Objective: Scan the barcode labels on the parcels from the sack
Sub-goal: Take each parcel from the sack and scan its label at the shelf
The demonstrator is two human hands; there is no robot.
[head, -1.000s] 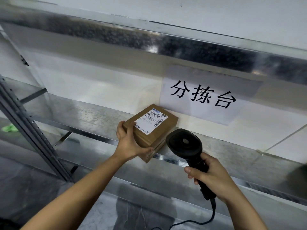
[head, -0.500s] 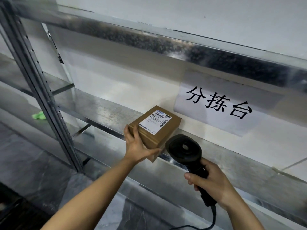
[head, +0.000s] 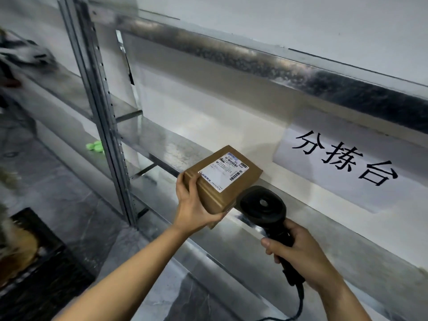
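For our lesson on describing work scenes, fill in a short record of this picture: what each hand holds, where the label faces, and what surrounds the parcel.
left hand: grips the near end of the brown parcel
right hand: grips the handle of the black scanner
label: white, on the parcel's top face, facing up
scanner position: head beside the parcel's near right corner
cable: hangs from the scanner handle
surroundings: metal shelf; paper sign on the wall; green object on the shelf to the left
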